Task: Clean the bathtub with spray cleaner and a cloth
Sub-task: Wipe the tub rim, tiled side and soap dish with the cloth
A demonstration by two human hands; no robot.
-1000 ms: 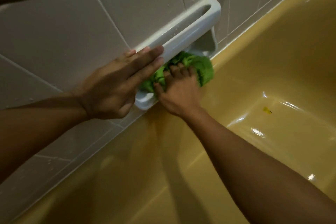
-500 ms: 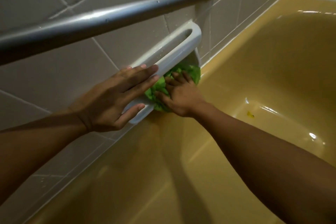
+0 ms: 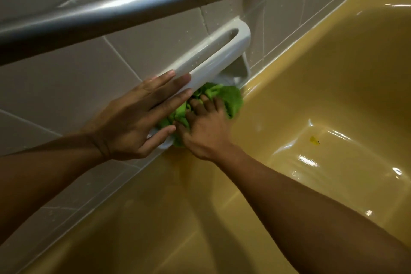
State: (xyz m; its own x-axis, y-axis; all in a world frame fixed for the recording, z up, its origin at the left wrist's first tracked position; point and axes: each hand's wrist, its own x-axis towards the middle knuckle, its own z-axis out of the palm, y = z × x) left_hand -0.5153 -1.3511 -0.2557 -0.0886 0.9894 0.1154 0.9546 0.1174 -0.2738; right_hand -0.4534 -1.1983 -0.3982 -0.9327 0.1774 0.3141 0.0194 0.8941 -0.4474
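Note:
A bunched green cloth (image 3: 231, 98) sits in the white ceramic soap holder (image 3: 218, 62) fixed to the tiled wall just above the yellow bathtub (image 3: 322, 87) rim. My right hand (image 3: 206, 131) presses into the cloth with curled fingers gripping it. My left hand (image 3: 133, 120) rests flat with straight fingers on the holder's front bar, its thumb under the holder's lower left end. No spray bottle is in view.
A grey metal grab bar (image 3: 138, 4) runs across the wall above the holder. Beige tiles (image 3: 55, 87) with water drops cover the wall. A small yellow speck (image 3: 314, 140) lies on the wet tub floor.
The view has tilted up, bringing the grab bar in. My right hand has shifted the cloth along inside the holder. My left hand stays on the bar.

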